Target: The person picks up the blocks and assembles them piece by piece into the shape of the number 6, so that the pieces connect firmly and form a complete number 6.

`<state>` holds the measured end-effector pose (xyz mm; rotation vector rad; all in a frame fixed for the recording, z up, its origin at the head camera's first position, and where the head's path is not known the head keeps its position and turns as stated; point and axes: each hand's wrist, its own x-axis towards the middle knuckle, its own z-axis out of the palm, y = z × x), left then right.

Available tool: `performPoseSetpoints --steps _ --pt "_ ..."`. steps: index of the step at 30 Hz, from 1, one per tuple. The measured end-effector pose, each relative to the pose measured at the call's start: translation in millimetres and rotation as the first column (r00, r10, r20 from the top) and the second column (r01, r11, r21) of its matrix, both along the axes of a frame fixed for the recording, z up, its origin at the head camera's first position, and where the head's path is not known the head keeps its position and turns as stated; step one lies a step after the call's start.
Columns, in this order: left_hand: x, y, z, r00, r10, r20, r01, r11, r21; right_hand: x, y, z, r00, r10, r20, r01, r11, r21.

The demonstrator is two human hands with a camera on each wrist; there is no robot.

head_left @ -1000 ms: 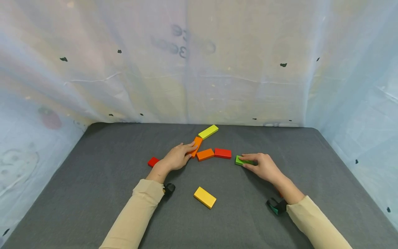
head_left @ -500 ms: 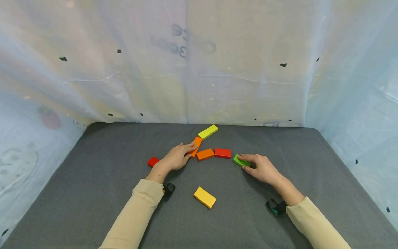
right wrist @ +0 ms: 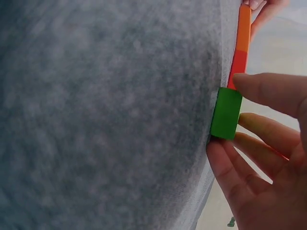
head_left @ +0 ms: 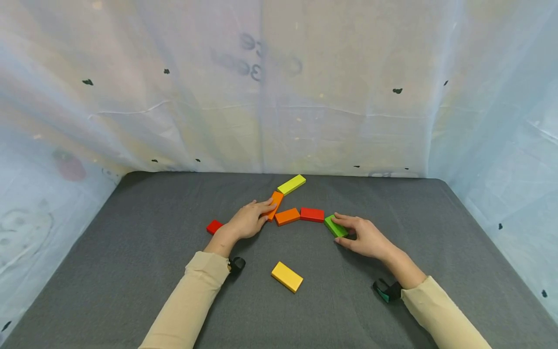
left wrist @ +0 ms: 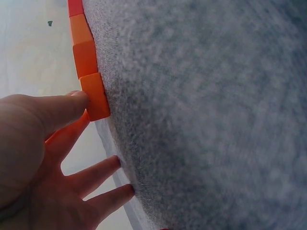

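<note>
My left hand [head_left: 248,220] pinches an orange block [head_left: 276,200] by its near end, thumb and index finger on either side. In the left wrist view the thumb lies against this orange block [left wrist: 96,98], while the other fingers spread over the cloth. A second orange block [head_left: 287,216] and a red block [head_left: 312,214] continue rightward from it, end to end. At the red block's right end my right hand [head_left: 366,236] holds a green block [head_left: 335,226] between thumb and fingers. The green block [right wrist: 226,113] lies flat and slanted, its corner touching or nearly touching the red one.
Beyond the held orange block lies a yellow-green block [head_left: 292,184], close to its far end. A yellow block [head_left: 287,277] rests alone nearer the front. Another red block [head_left: 214,226] is partly hidden by the left wrist. A hanging sheet [head_left: 279,97] borders the grey tabletop [head_left: 174,194].
My right hand has slid the green block leftward to the red block and turned it, so its near end now points toward the front right. The left hand has stayed put.
</note>
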<state>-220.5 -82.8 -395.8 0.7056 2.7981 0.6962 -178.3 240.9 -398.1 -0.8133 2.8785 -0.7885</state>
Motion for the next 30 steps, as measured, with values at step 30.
performPoseSetpoints --steps 30 --pt "-0.5 -0.7 -1.3 1.0 -0.011 -0.015 0.011 1.0 -0.005 7.4 12.5 2.8 0.999 0.003 0.041 0.0 0.997 -0.076"
